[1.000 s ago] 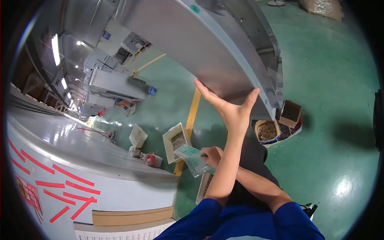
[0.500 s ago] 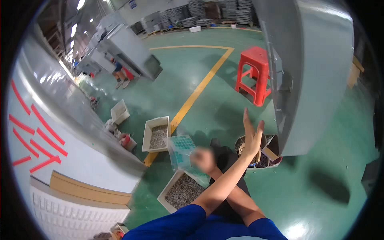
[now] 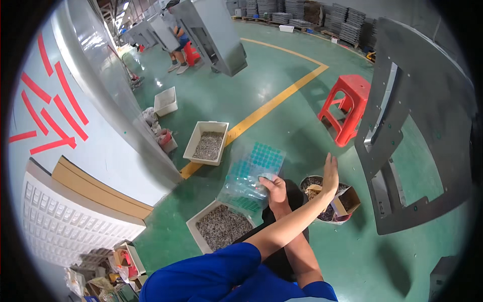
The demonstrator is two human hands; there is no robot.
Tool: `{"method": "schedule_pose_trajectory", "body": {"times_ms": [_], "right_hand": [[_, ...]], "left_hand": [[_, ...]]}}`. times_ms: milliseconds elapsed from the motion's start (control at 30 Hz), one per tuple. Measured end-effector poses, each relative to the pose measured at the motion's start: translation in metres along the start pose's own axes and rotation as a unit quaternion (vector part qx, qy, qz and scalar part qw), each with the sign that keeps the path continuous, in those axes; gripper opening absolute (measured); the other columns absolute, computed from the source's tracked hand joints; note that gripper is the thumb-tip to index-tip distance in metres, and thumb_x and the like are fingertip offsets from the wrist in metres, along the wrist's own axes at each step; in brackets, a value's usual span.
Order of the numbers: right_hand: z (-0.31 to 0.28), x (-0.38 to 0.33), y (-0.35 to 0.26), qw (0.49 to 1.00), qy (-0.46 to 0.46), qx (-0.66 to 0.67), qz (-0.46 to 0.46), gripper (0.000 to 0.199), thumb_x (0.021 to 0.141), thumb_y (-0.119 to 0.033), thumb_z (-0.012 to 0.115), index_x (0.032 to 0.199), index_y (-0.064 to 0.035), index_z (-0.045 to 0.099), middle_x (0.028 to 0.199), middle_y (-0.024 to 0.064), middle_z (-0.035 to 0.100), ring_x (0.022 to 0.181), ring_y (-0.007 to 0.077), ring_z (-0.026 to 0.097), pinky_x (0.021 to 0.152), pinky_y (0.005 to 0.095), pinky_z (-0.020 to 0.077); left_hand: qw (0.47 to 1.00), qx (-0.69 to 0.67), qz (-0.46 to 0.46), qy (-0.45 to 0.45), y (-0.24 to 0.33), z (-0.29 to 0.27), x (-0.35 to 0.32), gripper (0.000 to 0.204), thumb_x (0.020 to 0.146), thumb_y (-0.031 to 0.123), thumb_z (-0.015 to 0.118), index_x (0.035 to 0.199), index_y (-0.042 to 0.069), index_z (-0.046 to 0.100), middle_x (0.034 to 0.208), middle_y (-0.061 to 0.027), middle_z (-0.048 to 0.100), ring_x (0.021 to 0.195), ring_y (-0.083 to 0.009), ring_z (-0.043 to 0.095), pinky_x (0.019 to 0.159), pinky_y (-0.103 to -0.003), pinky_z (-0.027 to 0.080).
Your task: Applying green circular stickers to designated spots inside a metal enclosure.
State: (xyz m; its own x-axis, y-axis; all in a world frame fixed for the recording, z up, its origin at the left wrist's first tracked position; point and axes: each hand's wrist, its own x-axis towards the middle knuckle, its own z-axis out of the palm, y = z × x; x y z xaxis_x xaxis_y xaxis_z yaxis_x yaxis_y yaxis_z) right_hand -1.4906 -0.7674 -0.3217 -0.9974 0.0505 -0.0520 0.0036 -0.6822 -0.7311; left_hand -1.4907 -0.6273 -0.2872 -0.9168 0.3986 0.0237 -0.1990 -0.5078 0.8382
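Note:
My forearms cross, the left over the right. My left hand [image 3: 329, 177] is to the right, held up edge-on with its fingers stretched out and nothing in it, apart from the grey metal panel [image 3: 427, 121]. That panel stands upright, with large cut-outs and several small green dots on its face. My right hand [image 3: 275, 191], left of the other, pinches clear plastic sheets [image 3: 241, 173] covered with rows of round green stickers [image 3: 266, 155]. These hang over a white bin [image 3: 193, 227] of small metal parts.
Another white bin [image 3: 188, 151] of small parts sits by the yellow floor line [image 3: 282, 103]. Below my left hand is a round tub [image 3: 322, 221] holding parts and an open cardboard box [image 3: 349, 199]. A red stool [image 3: 347, 108] stands behind. Farther off, a person [image 3: 178, 45] is beside grey cabinets.
The grey panel has turned from a side view to show its cut-out face. My right hand, blurred before, now shows its grip on the sticker sheets. The whole view has shifted.

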Motion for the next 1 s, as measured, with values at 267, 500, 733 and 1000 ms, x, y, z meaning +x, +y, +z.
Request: {"method": "schedule_pose_trajectory", "body": {"times_ms": [267,500,733,1000], "right_hand": [[0.002,-0.003,0.002,1.000,0.005,0.013,0.010,0.011,0.081,-0.002,0.064,0.093,-0.0025,0.065,0.086,0.0050,0.066,0.073,0.0152,0.063,0.064,0.0277,0.0505],[0.007,-0.001,-0.001,1.000,0.019,0.010,0.008,0.006,0.081,-0.003,0.066,0.086,-0.0048,0.064,0.081,0.0028,0.065,0.069,0.0141,0.062,0.063,0.0271,0.0497],[0.002,0.000,0.003,0.999,0.026,0.019,0.010,0.010,0.080,-0.004,0.066,0.090,-0.0040,0.064,0.083,0.0038,0.065,0.069,0.0144,0.063,0.063,0.0266,0.0493],[0.001,-0.002,-0.002,0.999,0.027,0.019,0.010,0.015,0.078,-0.002,0.065,0.093,-0.0036,0.064,0.086,0.0040,0.065,0.075,0.0150,0.062,0.070,0.0292,0.0485]], "left_hand": [[0.998,0.007,-0.052,-0.036,-0.022,0.002,-0.008,0.077,0.093,0.062,0.029,0.144,0.003,0.025,0.146,-0.0155,0.032,0.137,-0.0247,0.026,0.108,-0.041,0.021],[0.997,0.032,-0.036,-0.068,-0.021,0.005,-0.019,0.076,0.095,0.059,0.028,0.140,-0.002,0.029,0.143,-0.0195,0.035,0.134,-0.0260,0.031,0.108,-0.039,0.023],[0.992,0.077,-0.050,-0.085,-0.026,0.006,-0.016,0.074,0.096,0.056,0.029,0.137,-0.005,0.032,0.141,-0.0215,0.037,0.133,-0.0272,0.032,0.109,-0.036,0.023],[0.980,0.131,-0.096,-0.117,-0.013,0.007,-0.021,0.072,0.096,0.055,0.031,0.132,-0.008,0.037,0.134,-0.0226,0.044,0.128,-0.0271,0.038,0.106,-0.034,0.027]]}}
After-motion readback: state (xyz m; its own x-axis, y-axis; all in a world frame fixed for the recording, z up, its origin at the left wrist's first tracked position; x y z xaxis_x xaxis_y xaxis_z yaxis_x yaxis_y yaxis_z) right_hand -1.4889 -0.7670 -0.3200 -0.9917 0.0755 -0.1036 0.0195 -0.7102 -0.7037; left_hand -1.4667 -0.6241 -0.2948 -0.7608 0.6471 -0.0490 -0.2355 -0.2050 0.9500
